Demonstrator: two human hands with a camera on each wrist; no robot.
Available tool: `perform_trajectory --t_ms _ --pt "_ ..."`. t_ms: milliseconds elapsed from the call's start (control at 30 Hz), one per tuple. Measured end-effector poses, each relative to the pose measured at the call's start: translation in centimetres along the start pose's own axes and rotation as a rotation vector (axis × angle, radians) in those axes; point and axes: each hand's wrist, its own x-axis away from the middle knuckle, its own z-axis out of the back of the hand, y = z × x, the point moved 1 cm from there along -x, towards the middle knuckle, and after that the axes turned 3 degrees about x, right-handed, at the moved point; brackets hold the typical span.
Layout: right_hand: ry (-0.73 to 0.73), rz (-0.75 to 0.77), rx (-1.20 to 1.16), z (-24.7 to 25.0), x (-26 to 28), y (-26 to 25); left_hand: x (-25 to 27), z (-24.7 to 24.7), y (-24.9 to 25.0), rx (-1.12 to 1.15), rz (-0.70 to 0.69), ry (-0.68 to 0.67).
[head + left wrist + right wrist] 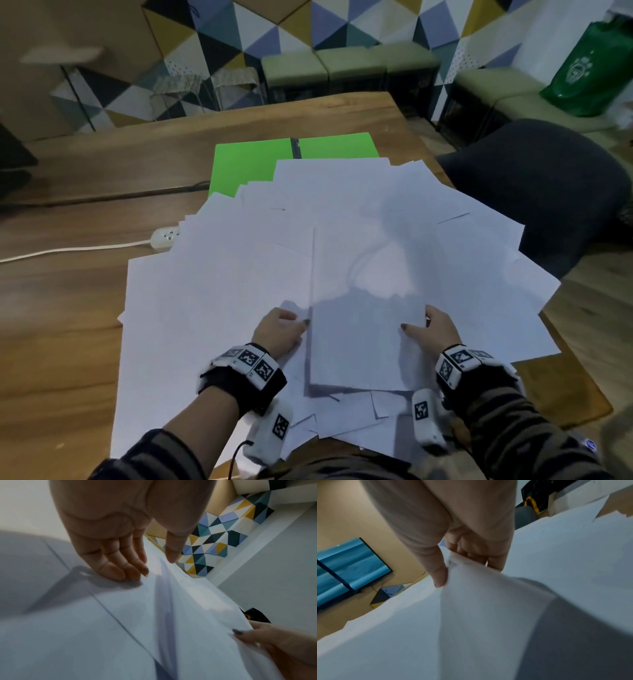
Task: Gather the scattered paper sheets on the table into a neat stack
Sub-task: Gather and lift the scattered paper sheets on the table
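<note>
Several white paper sheets (212, 291) lie fanned out and overlapping across the wooden table (61, 335). Near the front edge a small stack of sheets (366, 329) is raised between both hands. My right hand (430, 327) pinches the stack's right edge, thumb on top and fingers curled beneath; the right wrist view shows this right hand (464, 568) with the stack (488, 608) bending over its fingers. My left hand (286, 327) lies at the stack's left edge. In the left wrist view the left hand (152, 566) has straight fingers (120, 573) resting on the loose sheets (60, 628).
A green folder (253, 164) lies beyond the sheets, partly covered by them. A white power strip (166, 237) with its cable sits to the left. A dark chair (548, 192) stands off the table's right edge, and a green bag (596, 68) rests on the benches behind.
</note>
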Motion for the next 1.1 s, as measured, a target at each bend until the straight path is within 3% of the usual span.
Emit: perform_trajectory --t_ms 67,167,267,367,567,633,733,800,967,1100 --pt "0.015 0.057 0.011 0.6 0.2 -0.1 -0.2 1.7 -0.7 0.006 -0.025 0.121" --pt "-0.011 0.131 -0.035 1.0 1.0 -0.6 0.1 3.9 -1.6 -0.18 -0.059 0.358" --pt "-0.049 0.153 -0.122 0.8 1.3 -0.9 1.2 4.7 -2.2 -0.344 0.052 0.497" --pt "-0.069 0.17 -0.14 0.5 1.5 -1.9 1.5 4.4 -3.0 -0.578 0.162 0.338" --pt "-0.078 0.24 0.102 -0.8 0.9 -4.5 1.3 3.4 -3.7 -0.758 -0.007 0.071" --pt "-0.055 0.238 0.175 -1.3 0.7 -4.9 1.4 4.0 -3.9 -0.678 -0.06 0.079" --pt "-0.02 0.225 0.288 -1.7 0.4 -5.4 2.0 5.5 -4.2 -0.367 -0.151 0.281" --pt "-0.003 0.22 0.361 -1.9 0.1 -5.8 2.2 6.3 -4.2 -0.195 -0.134 0.36" --pt "-0.029 0.234 0.539 -2.6 -2.2 -7.3 0.9 6.2 -3.6 0.152 0.02 0.325" --pt "-0.053 0.212 0.527 -3.2 -4.0 -8.8 -0.4 5.0 -3.4 0.352 0.095 0.293"
